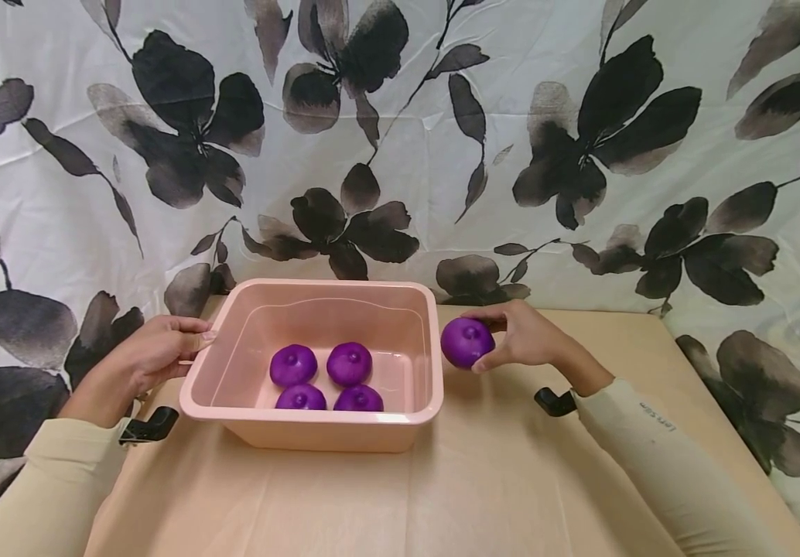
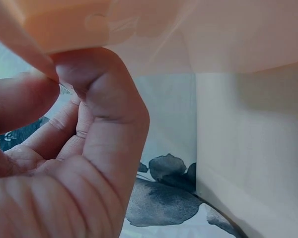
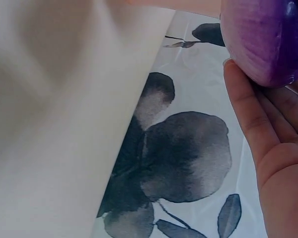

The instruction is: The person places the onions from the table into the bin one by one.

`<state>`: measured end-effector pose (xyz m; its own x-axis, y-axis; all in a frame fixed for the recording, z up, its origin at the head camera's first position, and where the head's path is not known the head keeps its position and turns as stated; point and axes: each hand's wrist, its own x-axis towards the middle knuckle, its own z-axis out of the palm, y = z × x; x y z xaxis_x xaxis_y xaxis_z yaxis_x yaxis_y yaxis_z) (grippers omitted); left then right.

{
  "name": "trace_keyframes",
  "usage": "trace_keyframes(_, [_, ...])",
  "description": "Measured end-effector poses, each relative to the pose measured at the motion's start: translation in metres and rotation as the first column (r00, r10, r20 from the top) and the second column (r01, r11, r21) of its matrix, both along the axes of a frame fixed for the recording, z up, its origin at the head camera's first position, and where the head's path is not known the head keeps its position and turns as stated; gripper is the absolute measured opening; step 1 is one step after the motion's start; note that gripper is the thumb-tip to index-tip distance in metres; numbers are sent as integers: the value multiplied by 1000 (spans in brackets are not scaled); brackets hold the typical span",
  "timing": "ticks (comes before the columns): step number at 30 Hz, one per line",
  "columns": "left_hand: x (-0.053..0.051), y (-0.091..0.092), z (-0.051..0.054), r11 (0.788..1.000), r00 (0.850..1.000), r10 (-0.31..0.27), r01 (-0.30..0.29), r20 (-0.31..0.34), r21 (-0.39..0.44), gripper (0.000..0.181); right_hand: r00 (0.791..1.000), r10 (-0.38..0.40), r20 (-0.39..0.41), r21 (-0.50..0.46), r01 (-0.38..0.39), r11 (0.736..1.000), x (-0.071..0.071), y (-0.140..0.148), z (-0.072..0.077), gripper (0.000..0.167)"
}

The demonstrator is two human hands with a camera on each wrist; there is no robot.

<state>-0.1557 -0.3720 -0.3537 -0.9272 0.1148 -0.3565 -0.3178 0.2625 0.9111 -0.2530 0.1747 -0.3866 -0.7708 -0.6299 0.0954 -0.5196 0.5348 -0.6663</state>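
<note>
A pink plastic basin (image 1: 323, 433) sits toward the back of the table, tilted a little so that its inside shows. Several purple onions (image 1: 349, 363) lie on its floor. At the basin's left rim, my left hand (image 1: 156, 357) pinches the edge between thumb and fingers; the left wrist view shows the bent finger (image 2: 114, 109) under the lip. Just outside the right wall, my right hand (image 1: 531, 336) grips another purple onion (image 1: 466, 343) above the table. That onion (image 3: 268, 39) partly leaves the right wrist view at the top, so some of the grip is cut off.
A tan-covered table (image 1: 497, 480) extends in front and to the right. Behind it hangs a white cloth (image 1: 442, 193) with dark flowers, close to the table's back edge. Each wrist carries a black camera mount (image 1: 555, 402).
</note>
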Motion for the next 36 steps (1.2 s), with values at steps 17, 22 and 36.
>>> trace_keyframes(17, [-1, 4, 0, 1000, 1000, 21, -21, 0, -17, 13, 997, 72, 33, -31, -71, 997, -9, 7, 29, 77])
trace_keyframes(22, [-1, 6, 1, 999, 1000, 23, -23, -6, -23, 11, 996, 88, 33, -27, -87, 996, -12, 5, 37, 78])
trace_keyframes(36, [-3, 11, -1, 998, 999, 46, -47, -13, -30, 16, 980, 194, 36, -39, -193, 980, -22, -7, 57, 79])
